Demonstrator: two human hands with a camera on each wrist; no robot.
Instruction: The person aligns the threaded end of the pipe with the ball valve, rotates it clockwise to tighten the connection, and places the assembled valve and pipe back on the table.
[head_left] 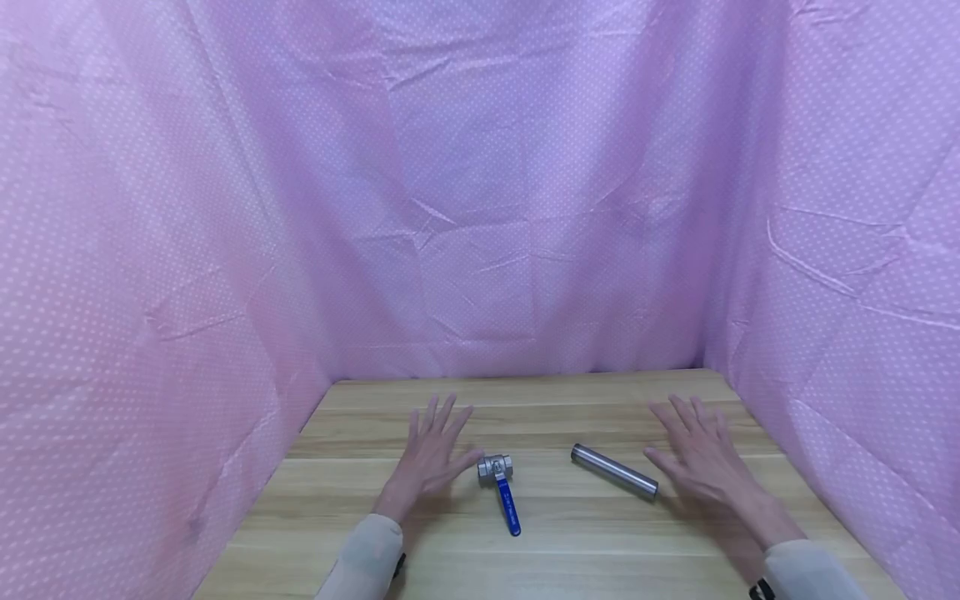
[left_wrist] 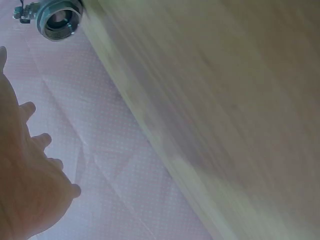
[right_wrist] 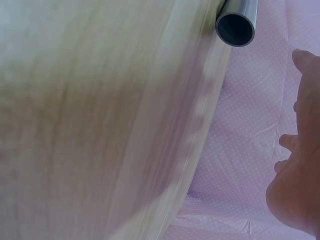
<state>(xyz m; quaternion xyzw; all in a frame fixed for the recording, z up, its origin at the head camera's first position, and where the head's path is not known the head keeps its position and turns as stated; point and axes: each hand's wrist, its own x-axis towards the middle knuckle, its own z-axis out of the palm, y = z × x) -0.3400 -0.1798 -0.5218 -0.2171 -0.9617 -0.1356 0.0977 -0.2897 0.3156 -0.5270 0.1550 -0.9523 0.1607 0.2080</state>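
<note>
A metal ball valve (head_left: 496, 468) with a blue lever handle (head_left: 508, 507) lies on the wooden table, left of its middle. My left hand (head_left: 429, 458) is just left of it, fingers spread and straight, the thumb tip close to the valve body. In the left wrist view, the valve's threaded opening (left_wrist: 60, 22) shows at the top left. To the right lies a hollow steel pipe (head_left: 615, 472), slanting down toward the right. My right hand (head_left: 699, 454) is spread beside it with nothing in its grasp. The right wrist view shows the pipe's open end (right_wrist: 235, 30).
The light wooden table (head_left: 540, 567) has pink dotted cloth (head_left: 480, 208) hanging behind it and at both sides. Pale sleeves (head_left: 363, 554) cover both forearms, and something dark shows at each wrist.
</note>
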